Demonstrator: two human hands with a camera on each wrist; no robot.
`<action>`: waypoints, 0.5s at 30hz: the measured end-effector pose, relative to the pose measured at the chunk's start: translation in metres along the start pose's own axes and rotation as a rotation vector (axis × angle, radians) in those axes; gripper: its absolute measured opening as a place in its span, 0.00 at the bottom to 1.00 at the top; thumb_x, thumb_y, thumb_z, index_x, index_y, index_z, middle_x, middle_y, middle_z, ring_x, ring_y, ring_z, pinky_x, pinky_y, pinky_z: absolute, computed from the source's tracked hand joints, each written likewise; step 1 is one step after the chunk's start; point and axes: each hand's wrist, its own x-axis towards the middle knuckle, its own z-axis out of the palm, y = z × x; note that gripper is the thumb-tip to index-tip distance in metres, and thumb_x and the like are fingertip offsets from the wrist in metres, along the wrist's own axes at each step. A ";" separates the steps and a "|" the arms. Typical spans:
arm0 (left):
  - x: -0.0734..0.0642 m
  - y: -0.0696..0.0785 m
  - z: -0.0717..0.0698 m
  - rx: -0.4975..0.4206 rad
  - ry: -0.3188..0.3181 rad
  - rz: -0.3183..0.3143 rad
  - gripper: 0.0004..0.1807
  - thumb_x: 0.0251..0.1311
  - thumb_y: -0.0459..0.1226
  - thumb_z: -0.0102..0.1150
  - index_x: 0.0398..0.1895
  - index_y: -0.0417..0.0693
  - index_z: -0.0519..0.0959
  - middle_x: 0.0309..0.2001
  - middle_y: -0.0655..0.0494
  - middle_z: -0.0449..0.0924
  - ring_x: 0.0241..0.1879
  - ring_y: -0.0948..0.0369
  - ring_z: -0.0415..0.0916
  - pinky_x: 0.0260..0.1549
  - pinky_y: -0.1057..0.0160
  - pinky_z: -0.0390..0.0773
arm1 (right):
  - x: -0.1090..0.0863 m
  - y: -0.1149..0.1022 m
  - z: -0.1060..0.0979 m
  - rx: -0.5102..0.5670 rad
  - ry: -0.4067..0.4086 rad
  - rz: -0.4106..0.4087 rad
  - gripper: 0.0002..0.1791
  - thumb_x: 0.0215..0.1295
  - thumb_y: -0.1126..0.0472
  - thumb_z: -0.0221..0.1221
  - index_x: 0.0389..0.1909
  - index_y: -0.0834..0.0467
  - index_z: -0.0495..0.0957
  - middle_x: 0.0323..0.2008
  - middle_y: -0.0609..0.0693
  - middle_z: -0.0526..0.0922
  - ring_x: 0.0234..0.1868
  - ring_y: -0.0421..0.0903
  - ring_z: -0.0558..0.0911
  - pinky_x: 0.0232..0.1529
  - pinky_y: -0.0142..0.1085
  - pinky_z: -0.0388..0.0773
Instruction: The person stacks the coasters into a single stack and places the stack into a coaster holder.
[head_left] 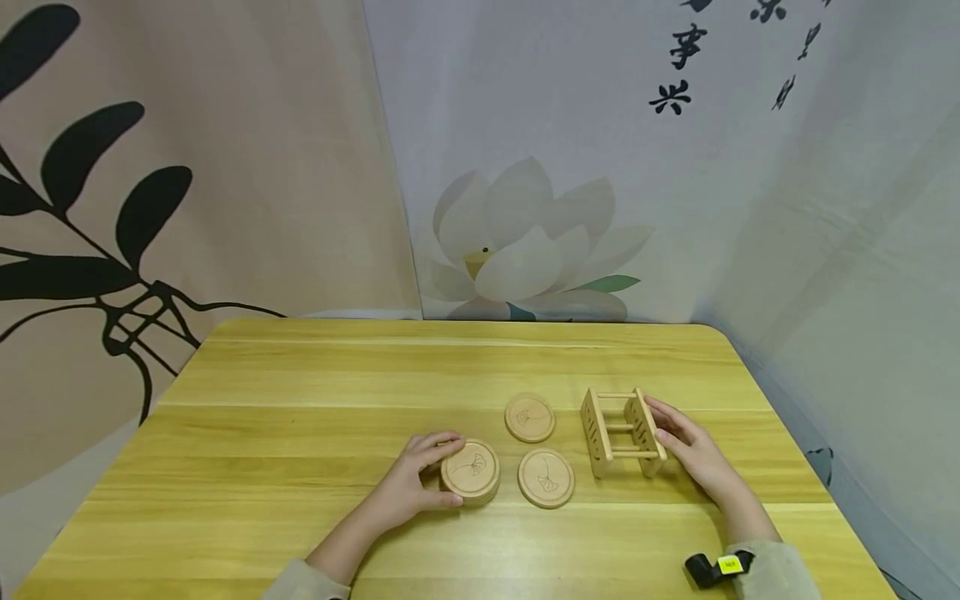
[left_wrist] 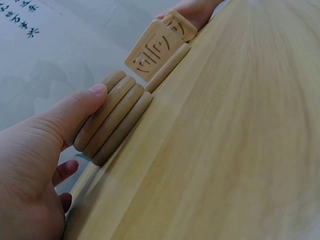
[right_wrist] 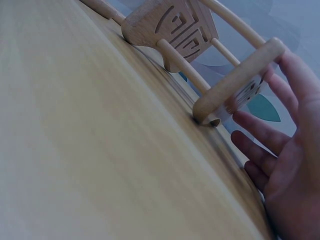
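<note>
From my remote post I record the two hands well apart over the table [head_left: 262, 417]. The left hand [head_left: 408, 483] is clamped on the stack of coasters [head_left: 470, 468], thumb on the near rim and fingers on the far one; four edges show in the left wrist view. Whether the stack bears fully on the wood, I cannot tell. The right hand [head_left: 697, 454] touches the outer side of the rack [head_left: 594, 433] at its right end panel [head_left: 647, 433], thumb and forefinger in contact, the lower fingers loose; whether it truly grips or merely steadies, I cannot tell. My advice on handling: the left thumb and fingers should press across the whole height of the stack, since a pinch on the upper coasters alone could let the lower ones slide. Pressure on the rack should be light and low, as a sideways push high on the panel might tip it. The rack is the only container noted; it stands upright, and between its panels I find just its own rods [head_left: 628, 454], no coaster. Two loose coasters lie flat outside it, the back coaster [head_left: 529, 417] and the front coaster [head_left: 547, 478], between stack and rack.
</note>
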 end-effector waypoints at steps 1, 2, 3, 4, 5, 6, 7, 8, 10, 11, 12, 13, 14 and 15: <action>0.000 0.000 0.000 0.000 0.000 0.001 0.40 0.36 0.38 0.72 0.59 0.40 0.68 0.60 0.45 0.63 0.57 0.51 0.54 0.54 0.42 0.53 | 0.000 0.000 0.000 -0.003 0.000 0.000 0.26 0.68 0.64 0.46 0.66 0.55 0.56 0.58 0.63 0.65 0.52 0.35 0.70 0.47 0.27 0.67; 0.000 0.000 0.000 0.001 0.000 0.002 0.40 0.36 0.38 0.72 0.59 0.40 0.68 0.60 0.46 0.63 0.57 0.51 0.54 0.55 0.42 0.53 | 0.000 0.000 0.000 -0.006 0.001 0.000 0.26 0.68 0.64 0.46 0.66 0.55 0.56 0.58 0.63 0.65 0.52 0.35 0.70 0.47 0.27 0.67; 0.000 0.000 0.000 0.002 0.000 0.004 0.40 0.37 0.38 0.72 0.59 0.40 0.68 0.60 0.46 0.63 0.57 0.51 0.54 0.54 0.42 0.53 | 0.000 0.000 0.000 -0.008 0.002 0.000 0.26 0.68 0.64 0.46 0.66 0.55 0.56 0.58 0.63 0.65 0.52 0.35 0.70 0.47 0.27 0.67; 0.000 0.000 0.000 0.002 0.000 0.005 0.40 0.37 0.38 0.72 0.59 0.40 0.68 0.60 0.47 0.63 0.58 0.51 0.54 0.54 0.42 0.53 | 0.000 -0.001 0.000 -0.011 0.002 -0.001 0.26 0.68 0.65 0.46 0.66 0.55 0.56 0.58 0.63 0.65 0.52 0.35 0.70 0.47 0.27 0.67; 0.000 0.000 0.000 0.002 0.000 0.006 0.40 0.37 0.38 0.72 0.59 0.41 0.68 0.60 0.48 0.63 0.58 0.51 0.54 0.54 0.43 0.54 | 0.000 -0.001 0.000 -0.014 0.003 -0.002 0.26 0.68 0.65 0.46 0.66 0.55 0.56 0.58 0.63 0.65 0.52 0.34 0.70 0.47 0.27 0.67; 0.000 0.000 0.000 0.002 -0.002 0.007 0.40 0.37 0.38 0.72 0.59 0.41 0.68 0.60 0.48 0.63 0.58 0.51 0.54 0.54 0.43 0.54 | 0.000 -0.001 0.000 -0.015 0.003 -0.003 0.26 0.68 0.65 0.46 0.66 0.55 0.56 0.58 0.63 0.65 0.52 0.34 0.70 0.47 0.27 0.67; 0.000 0.000 0.000 0.002 -0.003 0.007 0.40 0.37 0.38 0.72 0.59 0.41 0.68 0.60 0.49 0.63 0.58 0.51 0.54 0.54 0.43 0.54 | 0.000 -0.002 0.000 -0.016 0.004 -0.004 0.26 0.68 0.65 0.46 0.67 0.55 0.56 0.58 0.63 0.65 0.52 0.34 0.69 0.47 0.27 0.66; 0.000 0.000 -0.001 0.002 -0.004 0.005 0.40 0.37 0.38 0.72 0.59 0.41 0.68 0.60 0.50 0.63 0.58 0.51 0.54 0.54 0.43 0.54 | 0.000 -0.002 0.000 -0.019 0.003 -0.005 0.26 0.68 0.65 0.46 0.67 0.55 0.56 0.58 0.62 0.65 0.52 0.34 0.69 0.47 0.26 0.66; 0.000 0.001 -0.001 0.001 -0.009 0.001 0.40 0.37 0.38 0.72 0.59 0.41 0.68 0.60 0.50 0.63 0.58 0.51 0.53 0.54 0.43 0.55 | 0.000 -0.002 0.000 -0.023 0.002 -0.005 0.26 0.68 0.65 0.46 0.67 0.55 0.56 0.58 0.62 0.65 0.52 0.34 0.69 0.47 0.26 0.66; 0.000 0.001 -0.001 0.000 -0.011 -0.001 0.40 0.37 0.39 0.72 0.59 0.41 0.68 0.60 0.50 0.63 0.58 0.51 0.53 0.54 0.43 0.55 | 0.000 -0.002 0.000 -0.025 0.002 -0.005 0.26 0.68 0.65 0.46 0.67 0.55 0.55 0.58 0.62 0.65 0.52 0.34 0.69 0.47 0.26 0.66; 0.000 0.001 -0.001 -0.001 -0.015 -0.005 0.40 0.37 0.39 0.72 0.59 0.41 0.68 0.60 0.50 0.62 0.59 0.51 0.53 0.54 0.43 0.55 | 0.000 -0.003 0.000 -0.027 0.002 -0.004 0.26 0.68 0.65 0.46 0.67 0.54 0.55 0.58 0.62 0.66 0.52 0.34 0.69 0.47 0.26 0.66; 0.000 0.001 -0.001 -0.002 -0.017 -0.009 0.41 0.37 0.39 0.72 0.59 0.41 0.67 0.60 0.49 0.62 0.59 0.50 0.52 0.54 0.43 0.55 | 0.000 -0.003 0.000 -0.029 0.002 -0.003 0.26 0.68 0.65 0.46 0.67 0.54 0.55 0.58 0.62 0.66 0.52 0.34 0.69 0.47 0.27 0.66; 0.000 0.001 -0.001 -0.005 -0.021 -0.010 0.41 0.37 0.39 0.72 0.59 0.41 0.67 0.61 0.49 0.61 0.59 0.49 0.52 0.54 0.42 0.55 | 0.000 -0.003 0.000 -0.030 0.002 -0.001 0.26 0.68 0.65 0.46 0.67 0.54 0.55 0.58 0.62 0.66 0.52 0.34 0.69 0.47 0.27 0.66; 0.000 0.002 -0.002 -0.007 -0.020 -0.013 0.41 0.37 0.40 0.72 0.60 0.41 0.67 0.61 0.48 0.61 0.60 0.48 0.51 0.54 0.41 0.55 | -0.001 -0.003 0.000 -0.030 0.002 0.000 0.26 0.68 0.65 0.46 0.67 0.54 0.55 0.58 0.62 0.66 0.52 0.34 0.69 0.47 0.27 0.66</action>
